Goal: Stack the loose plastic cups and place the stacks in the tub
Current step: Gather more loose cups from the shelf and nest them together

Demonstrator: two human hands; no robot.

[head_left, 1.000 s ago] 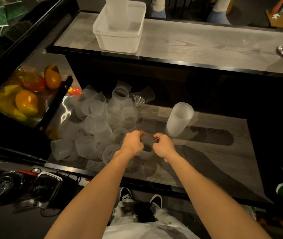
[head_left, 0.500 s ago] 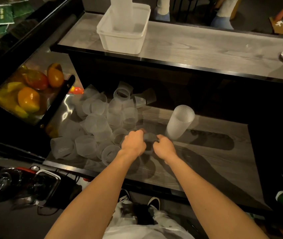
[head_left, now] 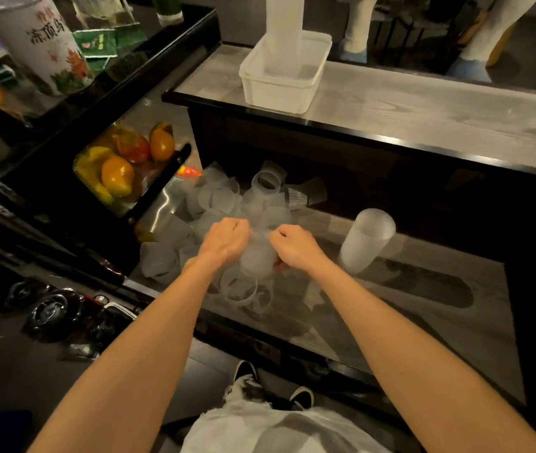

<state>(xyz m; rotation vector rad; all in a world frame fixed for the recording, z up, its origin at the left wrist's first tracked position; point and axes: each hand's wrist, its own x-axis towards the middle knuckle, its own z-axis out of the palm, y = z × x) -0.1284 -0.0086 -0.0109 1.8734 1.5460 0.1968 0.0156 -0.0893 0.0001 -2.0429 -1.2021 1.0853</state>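
My left hand point(head_left: 226, 241) and my right hand point(head_left: 294, 248) both grip a frosted plastic cup point(head_left: 258, 261) between them, raised a little above the lower shelf. Behind and to the left lies a heap of loose frosted cups point(head_left: 224, 201), some on their sides. More loose cups point(head_left: 239, 287) lie just under my hands. A tall stack of cups point(head_left: 366, 243) stands upright to the right. The white tub point(head_left: 279, 89) sits on the upper counter at the back, with another tall stack of cups point(head_left: 284, 31) standing in it.
A mesh basket of fruit point(head_left: 119, 168) hangs left of the shelf. A printed canister point(head_left: 36, 40) and packets stand at the top left. The grey upper counter point(head_left: 423, 106) runs to the right. Dark objects lie on the floor at the left.
Both hands have lifted the cup off the shelf and drawn it slightly closer. The camera has tilted, so the tub and counter sit lower in the frame.
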